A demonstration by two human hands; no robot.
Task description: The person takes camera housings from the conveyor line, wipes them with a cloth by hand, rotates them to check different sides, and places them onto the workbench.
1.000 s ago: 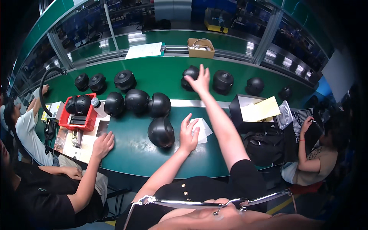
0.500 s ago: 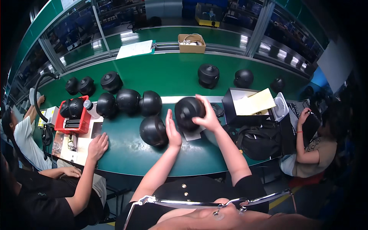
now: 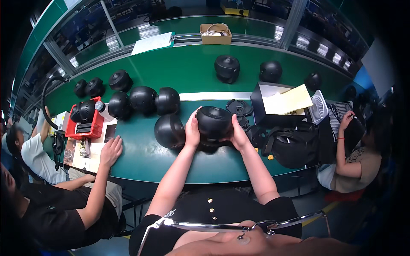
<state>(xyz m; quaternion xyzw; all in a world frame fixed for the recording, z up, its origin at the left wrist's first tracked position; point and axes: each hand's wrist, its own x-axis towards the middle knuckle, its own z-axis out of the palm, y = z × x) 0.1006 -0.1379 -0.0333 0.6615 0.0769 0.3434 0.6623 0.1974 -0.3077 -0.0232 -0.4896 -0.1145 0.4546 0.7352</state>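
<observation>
Between my two hands is a black ball-shaped housing (image 3: 215,122) with a round raised cap on top, held roughly upright over the green table. My left hand (image 3: 193,131) wraps its left side, thumb toward me, and my right hand (image 3: 237,135) grips its right side. The fingers behind it are partly hidden. Directly left of my left hand rests another black ball-shaped housing (image 3: 169,131). Several more stand beyond it, among them one housing (image 3: 143,100) in a row. Right of my right hand lie flat black ring-like parts (image 3: 240,108).
A black box (image 3: 277,117) with papers and a black bag (image 3: 294,147) stand at right. At left is a red bin (image 3: 96,128) beside a co-worker's hand (image 3: 112,150). Behind, a green belt (image 3: 183,70) carries more housings. A co-worker sits at far right.
My left hand has closed onto the housing's left side, and my right hand has shifted lower on its right. The housing has turned, bringing its cap upward. The whole view has shifted slightly.
</observation>
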